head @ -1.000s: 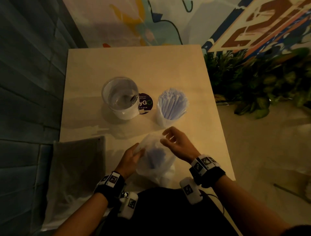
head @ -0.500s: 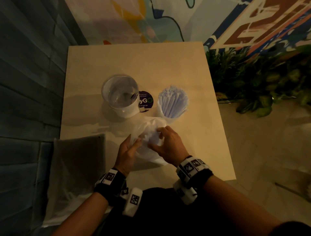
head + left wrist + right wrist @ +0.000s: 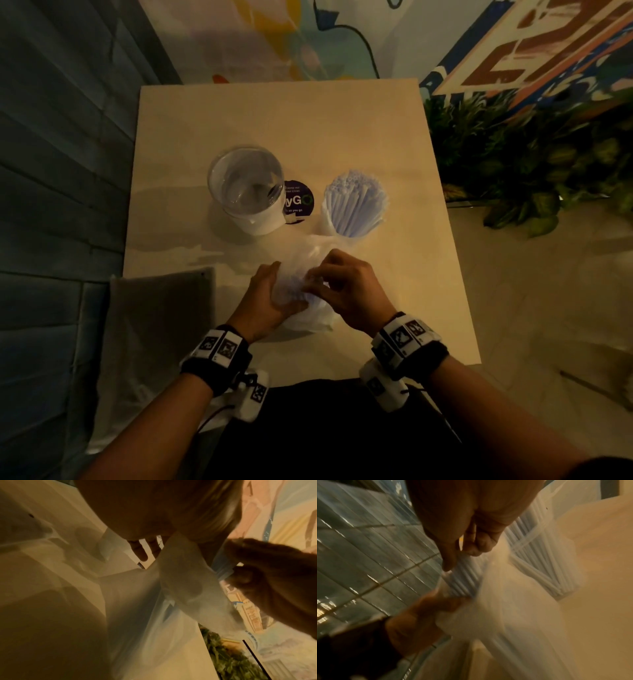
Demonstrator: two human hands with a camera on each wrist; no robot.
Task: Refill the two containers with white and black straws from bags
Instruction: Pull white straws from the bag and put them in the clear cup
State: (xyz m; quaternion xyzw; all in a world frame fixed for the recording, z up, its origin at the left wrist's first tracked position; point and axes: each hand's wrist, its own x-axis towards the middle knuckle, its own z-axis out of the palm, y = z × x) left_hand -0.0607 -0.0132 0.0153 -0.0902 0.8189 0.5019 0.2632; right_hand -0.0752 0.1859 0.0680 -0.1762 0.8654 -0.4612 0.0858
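Here, near to far:
Left hand: the left hand point(image 3: 265, 301) sits at 6 o'clock on the table point(image 3: 274, 113), wrapped around the left side of the plastic bag point(image 3: 308, 318), fingers curled against the film.
Right hand: the right hand point(image 3: 346, 291) is just to the right of the left hand, at the bag's 3 o'clock side; its thumb and fingers point(image 3: 448, 559) pinch the tops of the white straws point(image 3: 462, 578) sticking up out of the bag's mouth.
Bag: translucent, standing between the two hands and touching both, with the straw bundle inside it showing pale blue-white through the film.
Grey sheet: a grey flat bag or cloth point(image 3: 154, 342) hangs over the table's edge at 8 o'clock of the hands, apart from them.
Full container: at 12 to 1 o'clock, just beyond the bag, a clear container point(image 3: 329, 222) packed with upright white straws.
Empty container: at 11 o'clock, a clear round container point(image 3: 246, 192) with a white base; I cannot tell whether anything is in it.
Sticker: a dark round sticker point(image 3: 299, 202) lies between the two containers.
Plants: green leaves point(image 3: 531, 154) at 2 o'clock, off the table.
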